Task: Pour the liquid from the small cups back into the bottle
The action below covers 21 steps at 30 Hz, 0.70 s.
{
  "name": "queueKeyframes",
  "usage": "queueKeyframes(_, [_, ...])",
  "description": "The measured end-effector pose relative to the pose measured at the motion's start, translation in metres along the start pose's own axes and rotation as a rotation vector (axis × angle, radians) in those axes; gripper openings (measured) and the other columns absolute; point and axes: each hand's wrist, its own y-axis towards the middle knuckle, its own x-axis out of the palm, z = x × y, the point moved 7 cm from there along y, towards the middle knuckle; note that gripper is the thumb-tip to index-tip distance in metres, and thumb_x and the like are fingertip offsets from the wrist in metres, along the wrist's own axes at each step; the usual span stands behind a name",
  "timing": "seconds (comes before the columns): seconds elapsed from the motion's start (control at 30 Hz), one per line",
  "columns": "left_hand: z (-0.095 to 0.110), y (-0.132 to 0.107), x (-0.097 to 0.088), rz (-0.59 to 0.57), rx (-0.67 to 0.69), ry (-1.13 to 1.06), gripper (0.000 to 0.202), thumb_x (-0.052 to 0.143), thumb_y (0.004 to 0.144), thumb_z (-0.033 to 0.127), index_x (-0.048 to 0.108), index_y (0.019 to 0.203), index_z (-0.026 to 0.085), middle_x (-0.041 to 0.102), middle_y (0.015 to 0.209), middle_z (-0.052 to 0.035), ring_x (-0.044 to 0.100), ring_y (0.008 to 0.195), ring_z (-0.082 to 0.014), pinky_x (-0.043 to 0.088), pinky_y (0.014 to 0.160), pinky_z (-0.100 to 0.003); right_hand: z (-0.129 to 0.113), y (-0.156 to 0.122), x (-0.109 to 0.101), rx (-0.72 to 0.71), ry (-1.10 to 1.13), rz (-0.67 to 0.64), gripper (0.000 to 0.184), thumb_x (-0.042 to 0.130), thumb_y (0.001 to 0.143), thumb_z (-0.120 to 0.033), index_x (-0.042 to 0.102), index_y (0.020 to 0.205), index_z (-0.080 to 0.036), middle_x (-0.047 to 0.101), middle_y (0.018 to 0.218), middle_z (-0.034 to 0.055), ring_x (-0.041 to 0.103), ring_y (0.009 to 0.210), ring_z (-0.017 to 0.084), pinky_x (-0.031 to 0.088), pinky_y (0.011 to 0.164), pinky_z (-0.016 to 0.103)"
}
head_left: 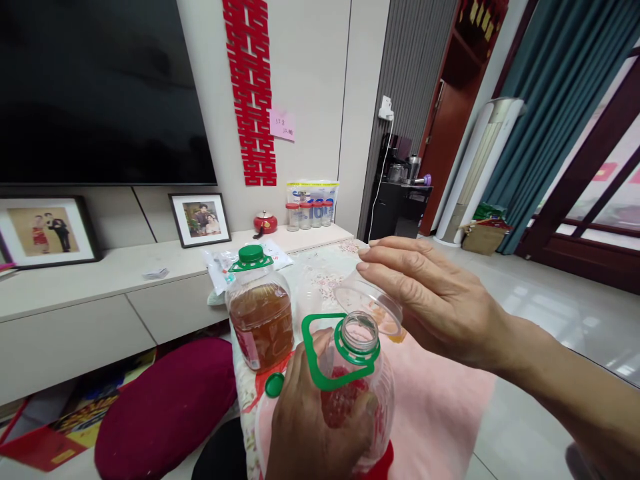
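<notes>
My left hand [320, 413] is wrapped round a clear plastic jug [383, 400] with a green carry handle [309, 353]. The jug's threaded mouth [361, 330] has no cap on it, and red shows through its side; whether that is a label or contents I cannot tell. In my right hand [440, 300] is a clear plastic cup [367, 303], tipped on its side just above and behind the jug's mouth. The thumb of that hand is hidden. A green cap [275, 385] lies on the table beside my left hand.
A capped jug of brown liquid [263, 320] stands left on the cloth-covered table [430, 400]. Behind are red-lidded jars [310, 217], a red pot [265, 222] and picture frames [200, 220] on a cabinet. A maroon cushion [170, 407] is at the lower left.
</notes>
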Motion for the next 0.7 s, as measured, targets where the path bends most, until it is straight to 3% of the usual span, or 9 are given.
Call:
queueKeyframes(0.1, [0.004, 0.004, -0.001, -0.113, 0.075, 0.056, 0.045, 0.063, 0.089, 0.036, 0.056, 0.133, 0.03, 0.07, 0.128, -0.0062, 0.07, 0.12, -0.0283, 0.062, 0.103, -0.052, -0.003, 0.001, 0.0, -0.023, 0.003, -0.033, 0.039, 0.056, 0.095, 0.002, 0.06, 0.134, 0.003, 0.063, 0.137, 0.0237, 0.056, 0.134, 0.034, 0.051, 0.117, 0.053])
queueKeyframes(0.27, [0.007, 0.005, -0.008, -0.034, 0.113, 0.086, 0.05, 0.067, 0.084, 0.034, 0.053, 0.132, 0.033, 0.072, 0.126, -0.0033, 0.073, 0.116, -0.0274, 0.067, 0.095, -0.048, -0.009, 0.005, -0.003, -0.087, -0.034, -0.063, 0.038, 0.056, 0.097, -0.001, 0.058, 0.135, 0.004, 0.061, 0.139, 0.0263, 0.053, 0.138, 0.035, 0.047, 0.119, 0.055])
queueKeyframes(0.4, [0.004, 0.003, -0.007, -0.066, 0.064, 0.091, 0.047, 0.065, 0.085, 0.035, 0.056, 0.132, 0.031, 0.072, 0.128, -0.0048, 0.072, 0.119, -0.0286, 0.065, 0.099, -0.051, -0.01, 0.008, -0.004, -0.1, -0.002, -0.061, 0.036, 0.054, 0.098, -0.001, 0.06, 0.133, 0.005, 0.062, 0.137, 0.0263, 0.054, 0.137, 0.034, 0.047, 0.119, 0.056])
queueKeyframes(0.7, [0.012, 0.007, -0.01, -0.073, 0.079, 0.001, 0.047, 0.064, 0.087, 0.035, 0.057, 0.133, 0.029, 0.07, 0.131, -0.0081, 0.072, 0.116, -0.0286, 0.065, 0.097, -0.05, 0.009, 0.002, 0.006, 0.07, 0.209, -0.026, 0.039, 0.062, 0.098, -0.007, 0.056, 0.137, -0.005, 0.068, 0.129, 0.0191, 0.062, 0.128, 0.024, 0.056, 0.108, 0.041])
